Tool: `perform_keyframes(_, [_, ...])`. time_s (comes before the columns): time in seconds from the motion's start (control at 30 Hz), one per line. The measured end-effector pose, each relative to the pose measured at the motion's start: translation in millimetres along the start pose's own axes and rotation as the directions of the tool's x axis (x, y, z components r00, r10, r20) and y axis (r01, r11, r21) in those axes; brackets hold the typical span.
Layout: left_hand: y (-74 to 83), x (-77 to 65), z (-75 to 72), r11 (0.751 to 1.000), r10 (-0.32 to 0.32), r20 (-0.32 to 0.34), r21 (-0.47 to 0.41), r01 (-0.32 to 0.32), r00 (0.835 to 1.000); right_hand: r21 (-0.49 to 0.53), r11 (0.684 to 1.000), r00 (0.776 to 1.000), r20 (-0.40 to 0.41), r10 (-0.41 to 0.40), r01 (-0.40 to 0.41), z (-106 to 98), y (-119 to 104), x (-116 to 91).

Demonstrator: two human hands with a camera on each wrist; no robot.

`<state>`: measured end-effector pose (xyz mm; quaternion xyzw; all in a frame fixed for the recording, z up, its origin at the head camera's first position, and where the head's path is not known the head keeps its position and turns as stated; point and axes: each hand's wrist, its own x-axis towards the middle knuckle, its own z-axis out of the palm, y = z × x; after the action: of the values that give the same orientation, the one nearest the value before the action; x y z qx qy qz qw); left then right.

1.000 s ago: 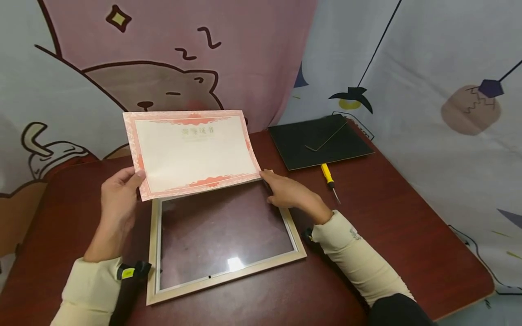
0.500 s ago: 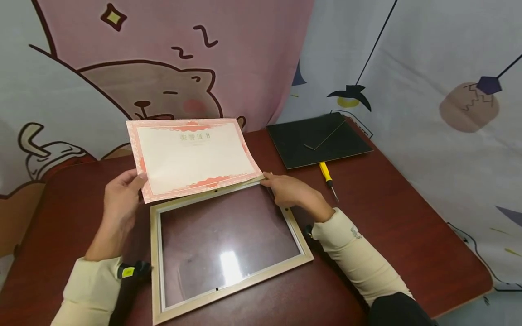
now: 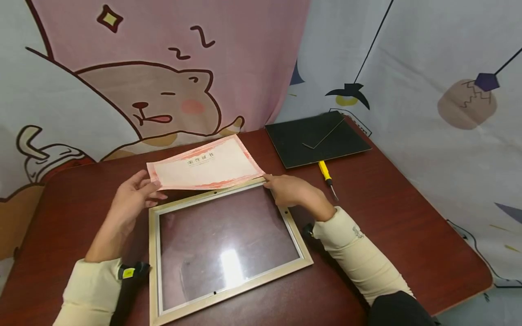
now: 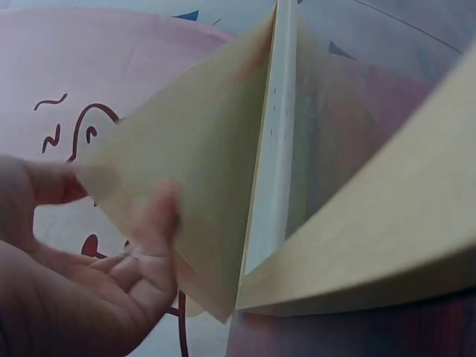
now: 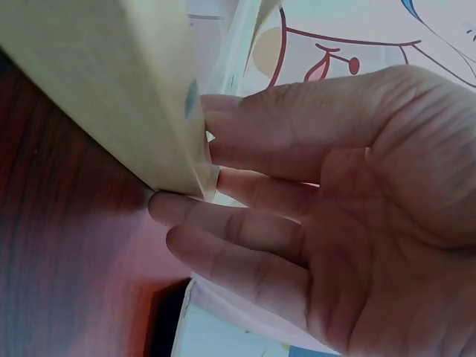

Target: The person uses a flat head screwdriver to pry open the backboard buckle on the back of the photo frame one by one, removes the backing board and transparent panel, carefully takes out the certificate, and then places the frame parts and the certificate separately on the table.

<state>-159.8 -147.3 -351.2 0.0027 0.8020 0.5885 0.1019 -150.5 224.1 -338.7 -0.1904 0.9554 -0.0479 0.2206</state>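
My left hand [image 3: 132, 197] pinches the near left corner of a paper certificate [image 3: 208, 167] with a pink-red border. The sheet lies low behind the far rail of a pale wooden picture frame [image 3: 153, 258], its left side raised and bent. In the left wrist view its plain back [image 4: 186, 149] leans by the rail, one finger blurred. A clear pane in the frame reflects a bright light. My right hand [image 3: 293, 192] grips the frame's far right corner, beside the certificate's right corner. In the right wrist view, thumb and fingers meet at the frame's corner [image 5: 126, 82].
A dark backing board [image 3: 293, 149] lies at the back right with a thin L-shaped metal rod [image 3: 326, 136] on it. In front of it is a yellow-handled screwdriver [image 3: 325, 174]. The reddish-brown table [image 3: 408, 231] stands against printed cloth.
The certificate has come down from over the frame to behind its far rail, its left corner lowered with my left hand. The frame has shifted slightly toward me; my right hand stays at its corner.
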Motion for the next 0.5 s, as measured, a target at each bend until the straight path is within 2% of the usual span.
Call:
perform_keyframes(0.1, [0.2,0.6,3.5,0.99,0.004,0.058,0.141,-0.013,0.998,-0.012,1.0,1.0,-0.005,0.001,-0.002,-0.2,0.2,-0.3])
perform_keyframes(0.2, [-0.7,1.5,6.4,0.966,-0.003,0.088,0.26,-0.02,0.996,-0.014,1.0,1.0,-0.009,0.0,0.0,0.1,0.6,-0.5])
perform_keyframes(0.37, [-2.7,2.5,7.7,0.952,-0.019,0.115,0.307,-0.017,0.993,-0.021,1.0,1.0,-0.009,-0.008,0.008,0.7,0.9,0.1])
perform_keyframes(0.5, [-2.3,2.3,6.3,0.931,-0.065,0.124,0.366,0.015,0.99,-0.017,1.0,1.0,-0.006,-0.008,0.008,0.5,0.9,0.8])
